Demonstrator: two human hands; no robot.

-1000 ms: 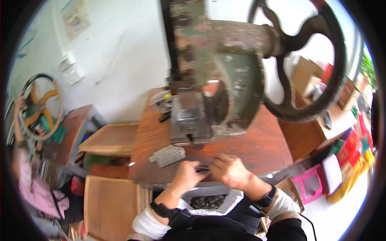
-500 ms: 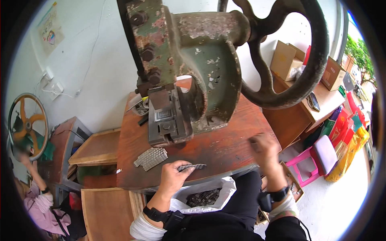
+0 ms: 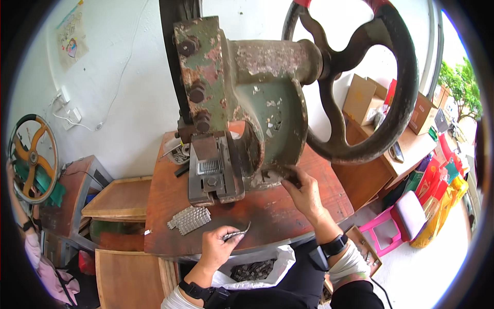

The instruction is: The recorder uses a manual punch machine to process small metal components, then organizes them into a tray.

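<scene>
My left hand [image 3: 218, 246], above the table's front edge, pinches thin grey metal strips [image 3: 236, 234] seen nearly edge-on, one end bending upward. Left of that hand, a patterned sheet of small metal pieces [image 3: 189, 220] lies flat on the wooden table [image 3: 272, 219]. A worn green hand press [image 3: 272, 110] stands behind, with a block of small metal pieces [image 3: 209, 167] in its steel die bed [image 3: 212, 183]. My right hand [image 3: 304, 195] reaches to the foot of the press, thumb and forefinger apart. Its fingertips are partly hidden against the dark casting.
A white sack [image 3: 280, 265] of small metal pieces sits at my lap. The press's large handwheel [image 3: 360, 149] overhangs the right side. A pink stool [image 3: 393, 224] stands at right, wooden trays [image 3: 126, 278] at left. Another person's arm [image 3: 19, 206] is by a second wheel [image 3: 32, 157].
My right hand has moved left and forward from the table's right side to the press foot. The strips in my left hand have turned edge-on. The view has tilted slightly upward.
</scene>
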